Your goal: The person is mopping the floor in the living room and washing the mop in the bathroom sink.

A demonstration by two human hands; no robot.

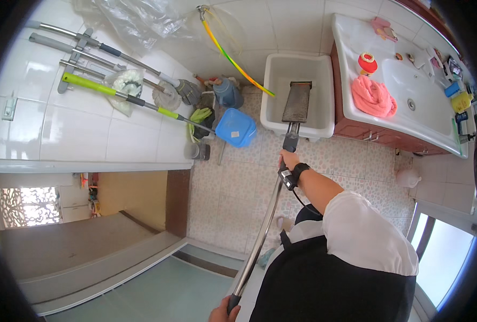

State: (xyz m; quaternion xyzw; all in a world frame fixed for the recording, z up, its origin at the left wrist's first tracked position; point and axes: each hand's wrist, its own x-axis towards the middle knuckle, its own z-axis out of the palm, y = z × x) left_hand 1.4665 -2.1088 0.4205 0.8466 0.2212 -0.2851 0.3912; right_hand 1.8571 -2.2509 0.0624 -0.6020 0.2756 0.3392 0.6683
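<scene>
A flat mop has its dark, rectangular head inside a white mop basin. Its long steel handle runs down towards me. My right hand grips the black upper part close to the head, with a black band and a small device at the wrist. Around the dark grip at the handle's far end, near the bottom edge, my left hand is closed; it is partly cut off by the picture's rim. A yellow-green hose hangs from a wall tap, its end over the basin's left rim.
Right of the basin stands a washbasin cabinet with a pink towel and a red container. On the left wall hang several mops and a green pole. Below are a blue plastic container and a blue jug. A doorway opens lower left.
</scene>
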